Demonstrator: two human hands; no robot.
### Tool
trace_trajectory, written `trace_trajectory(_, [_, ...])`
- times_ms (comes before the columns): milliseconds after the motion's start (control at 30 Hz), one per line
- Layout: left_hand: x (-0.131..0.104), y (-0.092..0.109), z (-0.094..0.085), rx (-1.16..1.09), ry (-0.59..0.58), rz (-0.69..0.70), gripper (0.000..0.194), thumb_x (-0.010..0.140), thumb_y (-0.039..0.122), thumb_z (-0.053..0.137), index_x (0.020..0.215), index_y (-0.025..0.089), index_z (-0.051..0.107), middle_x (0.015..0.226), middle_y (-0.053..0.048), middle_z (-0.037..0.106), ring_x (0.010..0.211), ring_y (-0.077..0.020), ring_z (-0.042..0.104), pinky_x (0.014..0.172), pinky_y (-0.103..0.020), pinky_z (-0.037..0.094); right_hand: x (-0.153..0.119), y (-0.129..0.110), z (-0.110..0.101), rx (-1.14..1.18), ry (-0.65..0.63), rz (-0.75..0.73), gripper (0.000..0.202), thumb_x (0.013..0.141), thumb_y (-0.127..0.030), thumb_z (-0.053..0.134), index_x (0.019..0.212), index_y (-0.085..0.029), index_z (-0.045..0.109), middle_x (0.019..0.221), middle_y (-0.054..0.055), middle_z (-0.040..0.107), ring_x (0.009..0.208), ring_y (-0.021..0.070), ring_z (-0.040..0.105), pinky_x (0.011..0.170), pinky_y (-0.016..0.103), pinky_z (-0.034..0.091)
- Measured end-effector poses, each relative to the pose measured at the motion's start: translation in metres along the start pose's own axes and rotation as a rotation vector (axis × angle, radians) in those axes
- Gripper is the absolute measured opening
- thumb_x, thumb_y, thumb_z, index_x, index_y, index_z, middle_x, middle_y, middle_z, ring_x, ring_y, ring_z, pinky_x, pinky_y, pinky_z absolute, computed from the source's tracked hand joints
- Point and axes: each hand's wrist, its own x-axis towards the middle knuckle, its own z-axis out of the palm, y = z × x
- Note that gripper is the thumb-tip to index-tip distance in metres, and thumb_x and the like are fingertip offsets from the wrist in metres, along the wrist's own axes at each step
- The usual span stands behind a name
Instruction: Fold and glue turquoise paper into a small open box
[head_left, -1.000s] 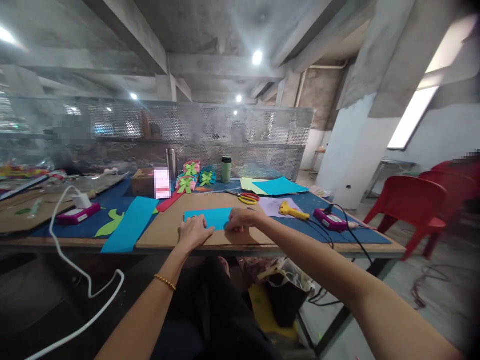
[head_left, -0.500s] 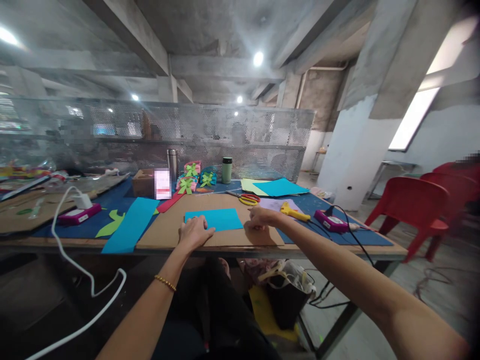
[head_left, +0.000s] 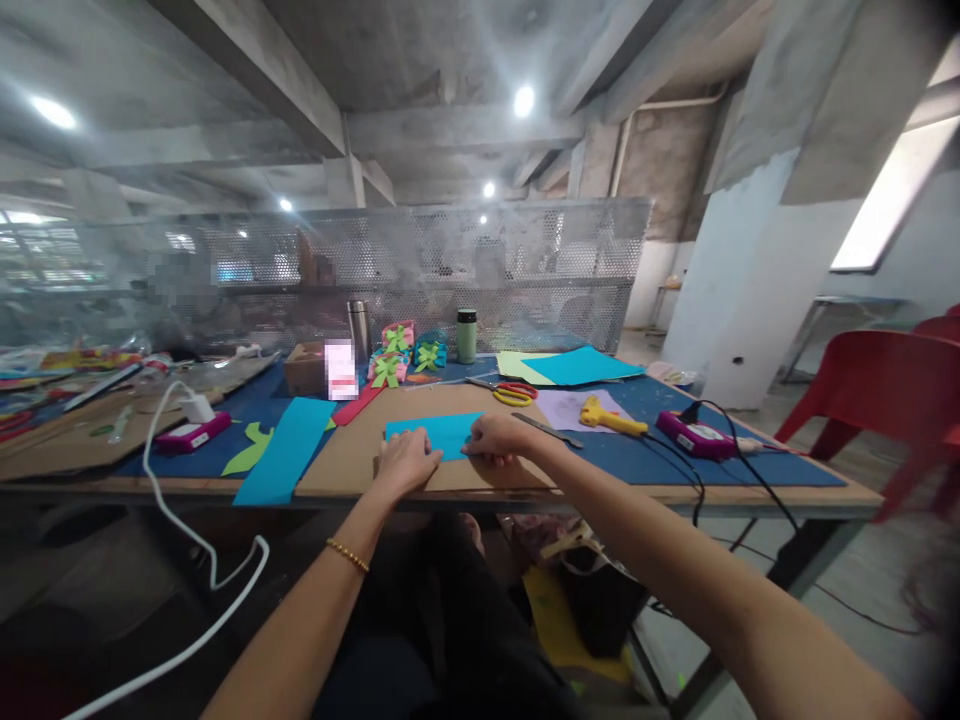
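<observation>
A small bright blue sheet (head_left: pixel 450 438) lies on a piece of brown cardboard (head_left: pixel 352 465) in front of me. My left hand (head_left: pixel 407 462) rests on its left part, palm down with fingers stretched out. At the sheet's right end, my right hand (head_left: pixel 496 437) has its fingers curled and pinched together on it; the fingers hide that edge. Just beyond my right wrist lies a narrow dark metal tool (head_left: pixel 551 430). Scissors (head_left: pixel 516 394) with red and yellow handles lie behind the hands.
Left of the cardboard are a long blue strip (head_left: pixel 289 450) and a green cutout (head_left: pixel 251 447). A yellow glue gun (head_left: pixel 611 415) and a purple power block (head_left: pixel 696 435) with cables sit right. Bow-trimmed pieces (head_left: pixel 390 368) and a green bottle (head_left: pixel 466 337) stand behind.
My right hand has moved left from beside the blue sheet onto its right end, uncovering the metal tool. My left hand stays on the sheet. The view has shifted slightly.
</observation>
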Motion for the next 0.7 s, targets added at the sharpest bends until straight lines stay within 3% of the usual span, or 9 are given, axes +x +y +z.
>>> trace_trajectory(133, [0.000,0.017,-0.003,0.015,-0.033,0.026,0.025,0.087,0.037,0.048,0.091,0.020,0.065,0.106,-0.014,0.072,0.106,-0.0319,0.064,0.088,-0.042,0.044,-0.001,0.001,-0.001,-0.038,-0.006,-0.001,0.034,0.087,-0.044,0.060,0.073,-0.013,0.065,0.061,0.005,0.068,0.044,0.0119,0.057,0.049,0.022,0.044])
trace_trajectory(267, [0.003,0.022,-0.001,0.002,-0.082,0.023,0.033,0.086,0.047,0.049,0.089,0.020,0.067,0.105,-0.015,0.073,0.107,-0.0330,0.065,0.085,-0.040,0.046,-0.004,0.001,-0.001,-0.086,0.017,-0.024,0.035,0.087,-0.047,0.059,0.075,-0.014,0.066,0.059,0.004,0.067,0.045,0.0119,0.057,0.048,0.022,0.040])
trace_trajectory(433, [0.010,0.015,0.000,-0.032,-0.133,0.011,0.029,0.081,0.047,0.054,0.085,0.021,0.066,0.099,-0.012,0.074,0.102,-0.0307,0.066,0.081,-0.037,0.047,-0.009,-0.003,-0.002,-0.162,0.057,-0.026,0.035,0.088,-0.047,0.058,0.077,-0.015,0.068,0.057,0.005,0.066,0.048,0.0137,0.058,0.050,0.022,0.038])
trace_trajectory(700, [0.014,-0.010,-0.003,-0.103,-0.181,-0.019,0.017,0.076,0.036,0.058,0.071,0.020,0.058,0.078,-0.005,0.069,0.076,-0.0212,0.064,0.058,-0.027,0.039,-0.011,-0.004,-0.001,-0.233,0.097,-0.027,0.037,0.087,-0.048,0.054,0.078,-0.016,0.071,0.060,0.008,0.069,0.058,0.0191,0.065,0.055,0.025,0.040])
